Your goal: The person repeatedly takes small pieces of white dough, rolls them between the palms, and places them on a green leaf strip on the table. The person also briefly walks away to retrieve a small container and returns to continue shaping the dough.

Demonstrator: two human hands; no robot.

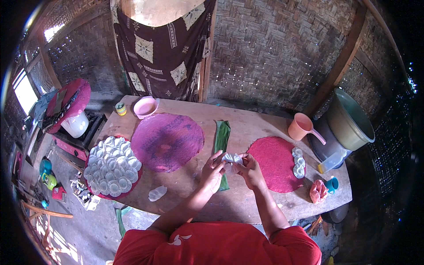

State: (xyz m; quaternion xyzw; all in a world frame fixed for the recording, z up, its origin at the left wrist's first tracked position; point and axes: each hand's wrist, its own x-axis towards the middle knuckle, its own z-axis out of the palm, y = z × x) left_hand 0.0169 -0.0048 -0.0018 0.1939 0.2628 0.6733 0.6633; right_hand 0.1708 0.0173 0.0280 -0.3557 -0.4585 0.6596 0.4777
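Head: pinched grips (213, 173) (251, 172) on white ruffle (232, 158)

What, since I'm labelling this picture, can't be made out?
In the head view:
White piece: sides covered by left hand and right hand.
Green leaf: middle hidden behind hands.
White pot: top hidden by pink disc.
Red shirt: cut off by lower edge.
Teal cup: contents too small.
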